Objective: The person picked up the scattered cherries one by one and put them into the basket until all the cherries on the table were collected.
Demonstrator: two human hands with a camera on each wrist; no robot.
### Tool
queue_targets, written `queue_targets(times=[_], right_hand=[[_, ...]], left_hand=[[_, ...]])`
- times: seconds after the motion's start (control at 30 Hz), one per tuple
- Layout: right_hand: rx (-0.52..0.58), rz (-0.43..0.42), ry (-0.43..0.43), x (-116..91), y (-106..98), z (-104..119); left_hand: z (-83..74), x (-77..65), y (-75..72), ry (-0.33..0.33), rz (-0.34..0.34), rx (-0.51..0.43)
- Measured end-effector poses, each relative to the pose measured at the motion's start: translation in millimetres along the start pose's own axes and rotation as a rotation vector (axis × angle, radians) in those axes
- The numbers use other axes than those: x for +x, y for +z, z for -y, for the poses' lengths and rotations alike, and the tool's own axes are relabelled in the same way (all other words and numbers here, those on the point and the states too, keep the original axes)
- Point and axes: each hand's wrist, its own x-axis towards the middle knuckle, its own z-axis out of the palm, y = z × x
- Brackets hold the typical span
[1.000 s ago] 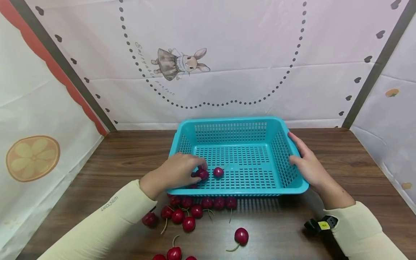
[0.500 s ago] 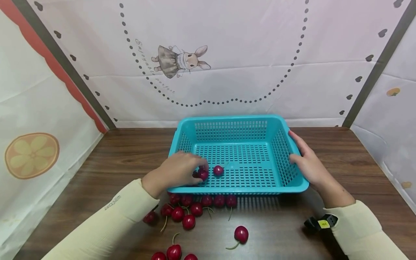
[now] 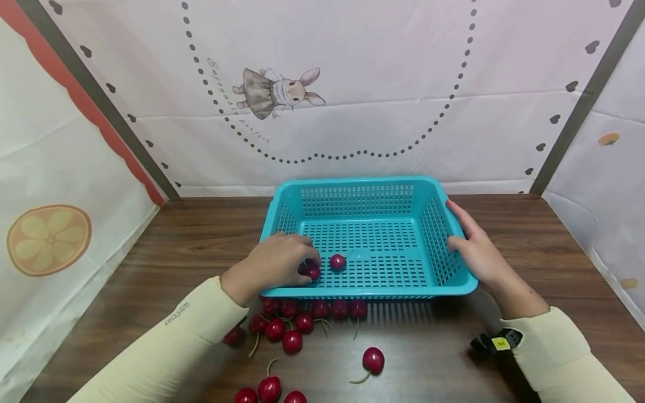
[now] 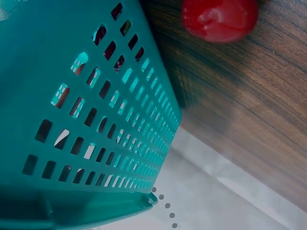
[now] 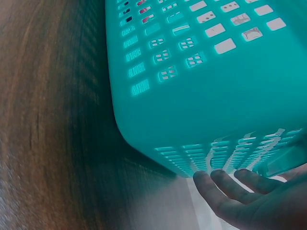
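The blue plastic basket (image 3: 373,292), an openwork one, stands on the wooden table. My left hand (image 3: 274,260) reaches over its front left corner, fingers curled round a dark red cherry (image 3: 313,273) that shows between thumb and fingers; more dark red shows behind it, mostly hidden by the hand. Just right of these fingers a loose cherry (image 3: 337,262) lies on the basket floor. My right hand (image 3: 478,252) grips the right rim, its thumb on the inner side. In the right wrist view, fingers (image 5: 230,189) of that hand lie along the outside of the basket (image 5: 201,105).
Several stemmed cherries (image 3: 275,329) lie on the table before the basket, close to its front wall. A lone cherry (image 3: 373,360) sits nearer the middle front, and a small group (image 3: 269,388) is at the front edge of view. A printed cloth (image 3: 363,123) hangs behind.
My left hand has dipped slightly toward the basket's front wall with the cherry, and a cherry seen below the thumb is now covered. The right hand keeps its hold on the rim.
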Motion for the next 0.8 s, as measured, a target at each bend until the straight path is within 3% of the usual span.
queue_targets(times=[0.53, 0.8], right_hand=[[0.007, 0.006, 0.003, 0.4, -0.2, 1.7], [0.017, 0.011, 0.01, -0.2, -0.3, 1.4]], left_hand=[[0.4, -0.2, -1.4, -0.008, 0.003, -0.017], [0.1, 1.2, -2.0, -0.009, -0.08, -0.094]])
